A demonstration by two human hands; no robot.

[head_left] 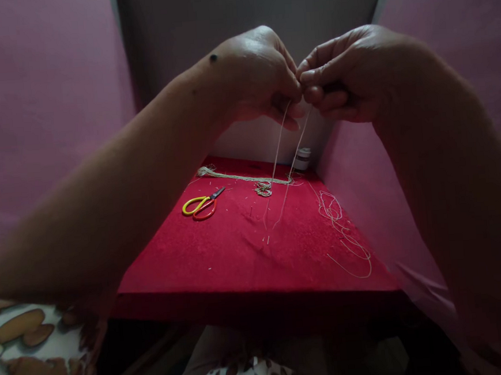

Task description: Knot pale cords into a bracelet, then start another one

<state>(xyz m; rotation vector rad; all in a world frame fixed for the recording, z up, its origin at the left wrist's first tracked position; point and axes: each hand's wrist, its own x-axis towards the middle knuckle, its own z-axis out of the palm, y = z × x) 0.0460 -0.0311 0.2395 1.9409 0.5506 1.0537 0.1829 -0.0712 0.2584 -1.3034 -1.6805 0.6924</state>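
Observation:
My left hand (268,76) and my right hand (346,76) meet fingertip to fingertip, raised above the far part of the table. Both are closed in a pinch on a thin pale cord (277,151). Two lengths of it hang from between the fingers down towards the red tabletop, their lower ends near the middle of the table. What the fingertips press together is hidden behind them. Below the hands lie a small coiled bundle of cord (263,189) and a long hank of pale cords (241,177) stretched across the far side.
Scissors (204,205) with one yellow and one red handle lie left of the middle on the red tabletop (221,253). Loose looped cord (337,221) lies along the right edge. A small white container (302,158) stands at the back. Pink cloth (44,99) hangs on both sides.

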